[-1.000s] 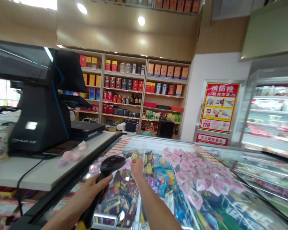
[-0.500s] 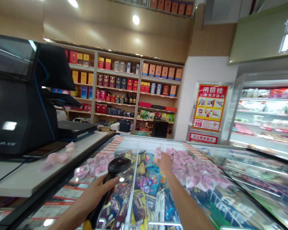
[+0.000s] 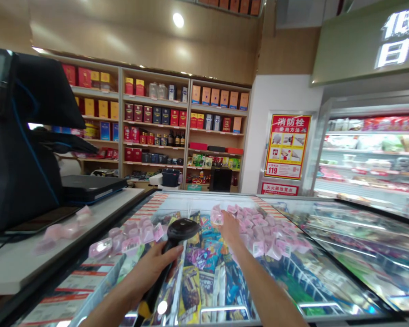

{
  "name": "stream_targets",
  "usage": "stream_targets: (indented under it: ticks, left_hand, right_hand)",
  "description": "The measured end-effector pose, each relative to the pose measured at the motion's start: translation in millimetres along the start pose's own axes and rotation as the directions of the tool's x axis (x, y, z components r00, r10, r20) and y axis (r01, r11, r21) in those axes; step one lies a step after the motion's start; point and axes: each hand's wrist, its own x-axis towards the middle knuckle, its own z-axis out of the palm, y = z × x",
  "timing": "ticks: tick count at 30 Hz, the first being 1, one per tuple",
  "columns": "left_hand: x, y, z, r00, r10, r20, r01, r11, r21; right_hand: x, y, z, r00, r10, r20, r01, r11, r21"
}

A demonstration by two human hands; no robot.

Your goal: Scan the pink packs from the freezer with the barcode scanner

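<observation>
My left hand (image 3: pixel 160 261) is wrapped round the handle of a black barcode scanner (image 3: pixel 182 230), its head raised over the glass freezer top. Further off, my right hand (image 3: pixel 230 225) has its fingers closed on a pink plastic package (image 3: pixel 216 215) at the left edge of a heap of similar pink packages (image 3: pixel 262 227). Its fingertips are partly hidden. A smaller group of pink packages (image 3: pixel 132 240), some with barcode labels, lies on the glass left of the scanner.
Colourful ice-cream wrappers (image 3: pixel 197 290) show through the freezer's glass. A counter (image 3: pixel 20 268) at left bears a black checkout terminal (image 3: pixel 27 131) and more pink packages (image 3: pixel 68 229). Behind stand shelves of boxes (image 3: pixel 153 113); a lit refrigerated cabinet (image 3: pixel 371 159) is at right.
The view has swung a little to the right. The scanner's head has come nearer to my right hand and the pink package in it. Both hands keep their holds.
</observation>
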Motion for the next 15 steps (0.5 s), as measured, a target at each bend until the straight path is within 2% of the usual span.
stream_targets:
  ticks: [4, 8, 12, 15]
  left_hand:
    - [-2, 5, 7, 1.000, -0.005, -0.006, 0.005, 0.999, 0.050]
    - [-3, 7, 9, 0.999, 0.037, 0.030, -0.039, 0.996, 0.074]
    - [-4, 3, 4, 0.998, 0.047, 0.052, -0.050, 0.996, 0.071]
    - [-5, 0, -7, 0.999, 0.031, 0.017, -0.032, 0.999, 0.043]
  right_hand:
    - [-8, -7, -5, 0.996, -0.082, -0.035, 0.085, 0.992, 0.098]
    - [-15, -18, -3, 0.994, -0.104, -0.041, 0.109, 0.983, 0.144]
    - [-20, -31, 5, 0.993, -0.108, -0.051, 0.115, 0.979, 0.169]
    - [-22, -42, 10, 0.993, -0.114, -0.043, 0.120, 0.974, 0.194]
